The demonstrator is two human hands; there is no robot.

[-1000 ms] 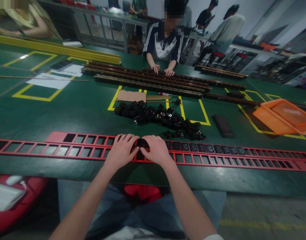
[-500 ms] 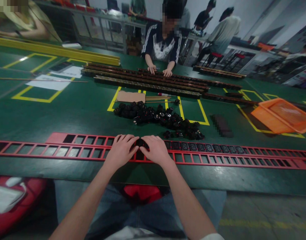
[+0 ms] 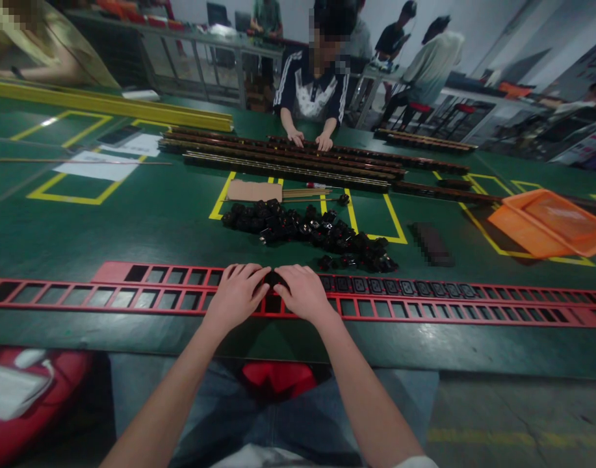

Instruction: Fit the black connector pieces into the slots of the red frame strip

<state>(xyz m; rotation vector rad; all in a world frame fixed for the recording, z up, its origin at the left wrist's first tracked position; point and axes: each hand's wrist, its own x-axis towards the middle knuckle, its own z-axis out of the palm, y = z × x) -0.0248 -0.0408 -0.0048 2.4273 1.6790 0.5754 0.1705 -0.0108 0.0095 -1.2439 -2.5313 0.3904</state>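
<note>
Two long red slotted strips lie side by side along the table, the rear strip (image 3: 113, 270) and the front strip (image 3: 578, 317). My left hand (image 3: 236, 292) and my right hand (image 3: 302, 292) rest over the rear one, fingers bent inward. Between their fingertips and thumbs is a black socket (image 3: 272, 278), mostly covered by the fingers. To the right of my right hand, a row of black sockets (image 3: 391, 286) fills slots of the rear strip. Beyond the hands lies a heap of loose black sockets (image 3: 298, 224).
Behind the heap lie a piece of cardboard (image 3: 253, 190), thin rods and long dark rails (image 3: 292, 170). A co-worker (image 3: 310, 91) has both hands on the rails. An orange basket (image 3: 551, 224) stands at right. Paper sheets (image 3: 100, 166) and a yellow rail (image 3: 181, 117) are at left.
The view has shifted very slightly. Both hands stay at the same spot on the rear strip, fingers almost unmoved around the black socket.
</note>
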